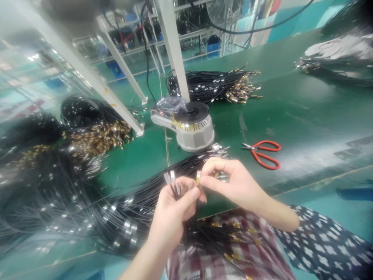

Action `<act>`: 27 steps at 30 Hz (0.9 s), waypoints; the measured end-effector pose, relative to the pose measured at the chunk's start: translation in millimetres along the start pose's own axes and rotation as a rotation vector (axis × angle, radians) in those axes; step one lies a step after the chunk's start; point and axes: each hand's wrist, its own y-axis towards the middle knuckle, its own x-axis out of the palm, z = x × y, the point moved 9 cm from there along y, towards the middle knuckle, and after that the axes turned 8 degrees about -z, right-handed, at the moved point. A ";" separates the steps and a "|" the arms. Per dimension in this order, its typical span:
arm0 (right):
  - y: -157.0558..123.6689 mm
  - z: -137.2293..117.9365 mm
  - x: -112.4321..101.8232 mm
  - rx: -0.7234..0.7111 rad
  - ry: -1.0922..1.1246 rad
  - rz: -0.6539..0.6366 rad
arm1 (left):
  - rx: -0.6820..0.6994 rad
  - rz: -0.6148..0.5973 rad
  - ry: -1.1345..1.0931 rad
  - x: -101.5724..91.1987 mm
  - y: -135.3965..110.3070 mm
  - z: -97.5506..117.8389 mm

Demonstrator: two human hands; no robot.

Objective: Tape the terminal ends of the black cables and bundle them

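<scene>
My left hand (173, 212) is closed around a few thin black cables, and their silver ends (169, 178) stick up past the fingers. Close beside it, my right hand (229, 177) pinches a small silver-and-yellow cable end (198, 177) between thumb and forefinger. The fingertips of both hands nearly meet there. Behind them, a bundle of black cables (157, 175) lies across the green table, its silver tips partly covered by my right hand. More cables with yellow-banded ends (233, 233) rest over my lap.
A white round tape dispenser (195, 136) with a black disc stands just beyond my hands. Red-handled scissors (265, 154) lie to the right. Cable heaps lie at the left (96, 136) and back (215, 85). White metal posts (173, 46) rise from the green table (294, 112).
</scene>
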 end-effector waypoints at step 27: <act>7.1 25.7 5.4 0.124 0.078 -0.219 | -0.072 -0.023 -0.024 -9.5 1.1 -12.3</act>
